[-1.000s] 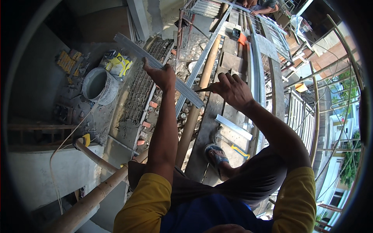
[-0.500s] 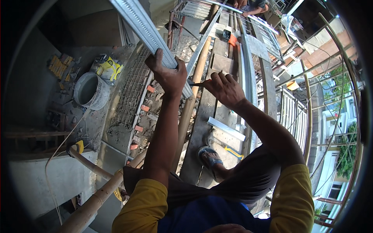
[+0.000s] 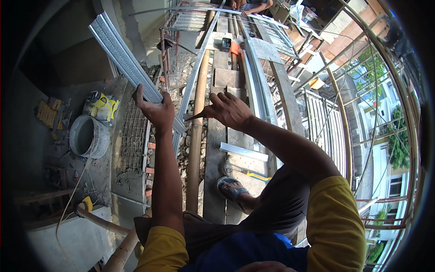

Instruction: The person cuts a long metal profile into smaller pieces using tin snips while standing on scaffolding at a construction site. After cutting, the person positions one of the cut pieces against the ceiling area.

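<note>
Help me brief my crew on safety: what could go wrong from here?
The right hand holds a dark, tapered tool toward the long, silver, ribbed metal channel; a slip might jab the left hand gripping it. The channel's metal edges could cut that bare hand. The yellow-handled tool lying beside the blue-grey sandalled foot might become a trip hazard.

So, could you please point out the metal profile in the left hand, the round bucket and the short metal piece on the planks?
Metal profile (image 3: pixel 123 56): head view, middle of its ribbed face.
Round bucket (image 3: pixel 101 139): head view, outer wall.
Short metal piece (image 3: pixel 244 152): head view, its middle.
</note>
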The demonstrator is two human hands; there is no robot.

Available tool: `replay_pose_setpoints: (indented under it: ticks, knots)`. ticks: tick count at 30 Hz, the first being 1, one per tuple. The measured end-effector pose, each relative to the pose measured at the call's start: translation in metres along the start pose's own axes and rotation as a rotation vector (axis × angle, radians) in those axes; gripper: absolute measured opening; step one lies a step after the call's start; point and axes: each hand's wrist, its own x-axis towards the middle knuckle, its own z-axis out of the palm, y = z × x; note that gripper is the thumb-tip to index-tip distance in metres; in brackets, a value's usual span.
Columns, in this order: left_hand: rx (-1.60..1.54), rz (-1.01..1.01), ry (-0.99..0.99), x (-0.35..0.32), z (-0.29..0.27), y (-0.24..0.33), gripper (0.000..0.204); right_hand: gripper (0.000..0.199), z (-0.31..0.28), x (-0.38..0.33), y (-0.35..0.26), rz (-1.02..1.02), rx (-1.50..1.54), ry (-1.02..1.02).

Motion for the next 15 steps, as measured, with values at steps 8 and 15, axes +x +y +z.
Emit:
replay_pose_setpoints:
  ticks: [8, 15]
  knots:
    - [-0.115, -0.553, 0.323, 0.043, -0.039, -0.031, 0.087, 0.031, 0.064, -0.057, 0.078, 0.868, 0.641, -0.508]
    - [-0.234, -0.474, 0.090, 0.012, -0.001, -0.011, 0.082, 0.037, 0.072, -0.055, 0.068, 0.824, 0.479, -0.319]
